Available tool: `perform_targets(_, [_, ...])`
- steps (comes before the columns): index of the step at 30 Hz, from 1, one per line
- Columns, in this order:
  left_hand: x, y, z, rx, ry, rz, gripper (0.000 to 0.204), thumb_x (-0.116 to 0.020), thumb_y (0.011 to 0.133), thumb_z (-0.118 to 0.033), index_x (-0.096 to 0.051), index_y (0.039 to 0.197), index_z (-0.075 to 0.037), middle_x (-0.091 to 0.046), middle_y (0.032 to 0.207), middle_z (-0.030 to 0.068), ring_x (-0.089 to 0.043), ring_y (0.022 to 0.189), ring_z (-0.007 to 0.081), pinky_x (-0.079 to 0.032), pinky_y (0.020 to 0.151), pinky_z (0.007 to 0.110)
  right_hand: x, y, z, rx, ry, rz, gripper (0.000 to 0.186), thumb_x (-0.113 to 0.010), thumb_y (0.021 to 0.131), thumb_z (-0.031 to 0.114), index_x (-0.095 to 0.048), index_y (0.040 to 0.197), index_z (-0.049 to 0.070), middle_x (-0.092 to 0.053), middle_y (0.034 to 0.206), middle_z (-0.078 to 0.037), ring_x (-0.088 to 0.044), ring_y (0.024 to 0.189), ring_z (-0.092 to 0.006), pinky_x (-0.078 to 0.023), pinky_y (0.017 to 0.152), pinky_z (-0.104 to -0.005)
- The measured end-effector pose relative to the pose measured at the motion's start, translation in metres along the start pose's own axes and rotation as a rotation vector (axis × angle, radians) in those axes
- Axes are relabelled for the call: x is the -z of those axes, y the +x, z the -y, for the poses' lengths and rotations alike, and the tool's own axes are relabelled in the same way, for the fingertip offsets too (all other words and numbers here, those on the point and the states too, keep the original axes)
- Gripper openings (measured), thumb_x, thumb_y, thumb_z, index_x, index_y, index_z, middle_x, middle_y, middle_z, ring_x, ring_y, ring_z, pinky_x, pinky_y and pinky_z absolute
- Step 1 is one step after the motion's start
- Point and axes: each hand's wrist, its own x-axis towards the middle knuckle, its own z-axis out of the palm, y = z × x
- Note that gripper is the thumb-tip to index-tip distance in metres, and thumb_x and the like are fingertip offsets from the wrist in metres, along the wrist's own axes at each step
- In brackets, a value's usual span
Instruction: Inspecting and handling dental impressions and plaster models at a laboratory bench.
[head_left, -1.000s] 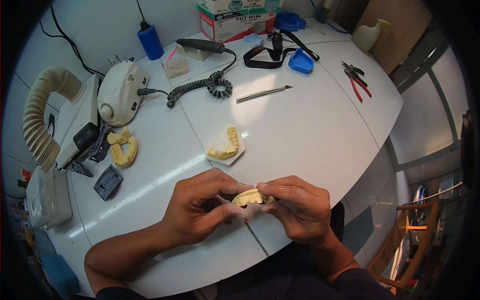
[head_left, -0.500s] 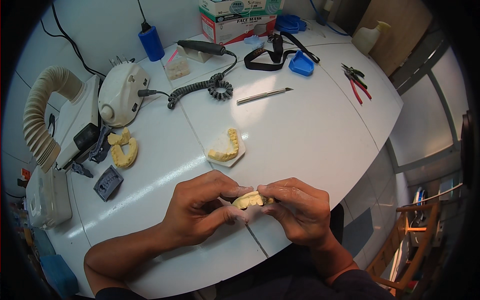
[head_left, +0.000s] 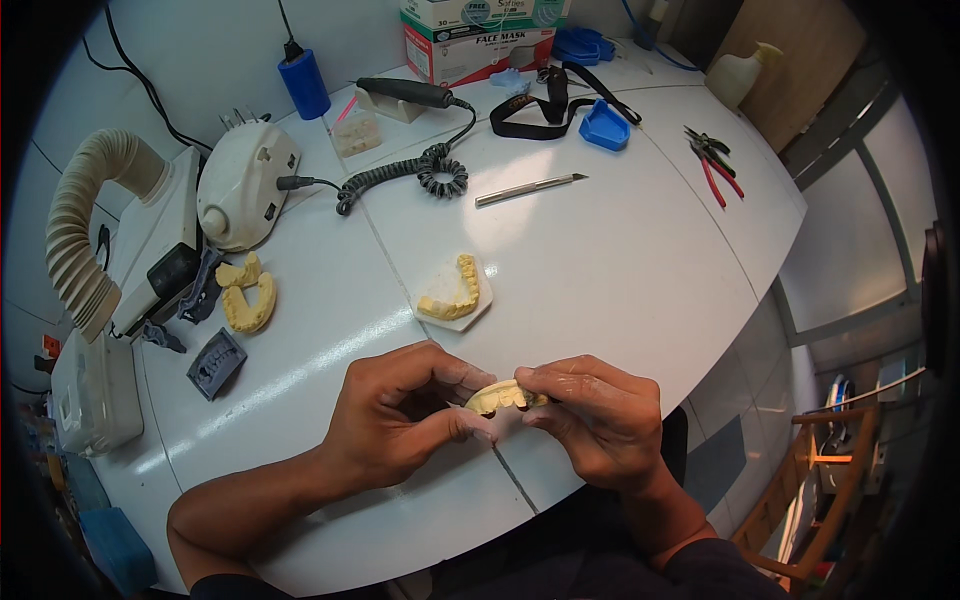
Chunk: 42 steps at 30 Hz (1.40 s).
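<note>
Both hands meet over the near edge of the white table [head_left: 620,270]. My left hand [head_left: 395,425] and my right hand [head_left: 595,420] pinch a yellow plaster dental cast [head_left: 500,396] between their fingertips, its teeth facing me. Just beyond the hands lies a second yellow tooth cast on a white base [head_left: 455,293]. Two more yellow casts [head_left: 247,298] rest further left.
A white micromotor control box [head_left: 243,185] with a coiled cord and black handpiece [head_left: 410,94] stands at the back, beside a ribbed suction hose [head_left: 85,230]. A metal knife [head_left: 530,188], red-handled pliers [head_left: 715,170], blue trays [head_left: 603,127], a dark mould [head_left: 215,362] and boxes also lie around.
The hands have turned the cast slightly between the fingertips; they stay in the same spot. Nothing else on the table has moved.
</note>
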Motion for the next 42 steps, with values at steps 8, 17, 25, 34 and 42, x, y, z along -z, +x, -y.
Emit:
perform_targets(8, [0.000,-0.001,0.007,0.031,-0.079,0.020,0.029,-0.079,0.087,0.011,-0.072,0.114,0.004,-0.069,0.103,0.0120,-0.077,0.099,0.0231,-0.066,0.086,0.033,0.000,-0.001,0.000,-0.008,-0.008,-0.002,0.034,-0.080,0.087,-0.002,-0.075,0.121,-0.001,-0.077,0.108,-0.020,-0.078,0.096,-0.0280,-0.064,0.081,-0.0342])
perform_targets(17, [-0.001,0.003,-0.009,0.196,-0.103,-0.004,0.024,-0.078,0.091,0.004,-0.069,0.113,0.005,-0.075,0.102,0.0121,-0.077,0.094,0.0179,-0.064,0.080,0.028,-0.001,-0.001,-0.001,-0.008,-0.021,0.000,0.034,-0.080,0.088,0.001,-0.075,0.122,-0.002,-0.077,0.105,-0.020,-0.078,0.092,-0.0270,-0.063,0.079,-0.0327])
perform_targets(25, [0.001,0.003,-0.007,0.177,-0.121,0.021,0.026,-0.080,0.091,0.001,-0.070,0.114,0.004,-0.076,0.102,0.0120,-0.075,0.092,0.0140,-0.063,0.079,0.027,0.000,-0.002,-0.002,-0.083,0.053,0.025,0.027,-0.072,0.094,0.000,-0.075,0.120,-0.006,-0.077,0.095,-0.020,-0.076,0.078,-0.0231,-0.059,0.068,-0.0301])
perform_targets(34, [0.000,0.004,-0.010,0.218,-0.140,0.029,0.027,-0.080,0.090,0.003,-0.071,0.115,0.005,-0.077,0.100,0.0119,-0.075,0.091,0.0145,-0.063,0.081,0.027,0.005,0.001,-0.002,-0.149,0.139,0.054,0.025,-0.071,0.091,-0.001,-0.076,0.114,-0.008,-0.077,0.087,-0.018,-0.074,0.071,-0.0203,-0.055,0.063,-0.0284])
perform_targets(42, [-0.001,0.003,-0.004,0.157,-0.092,0.056,0.036,-0.081,0.088,0.004,-0.072,0.123,0.004,-0.075,0.101,0.0099,-0.075,0.095,0.0156,-0.062,0.085,0.029,0.007,0.002,-0.006,-0.123,0.150,0.067,0.028,-0.073,0.090,0.000,-0.076,0.117,-0.006,-0.077,0.088,-0.018,-0.074,0.074,-0.0199,-0.055,0.066,-0.0292])
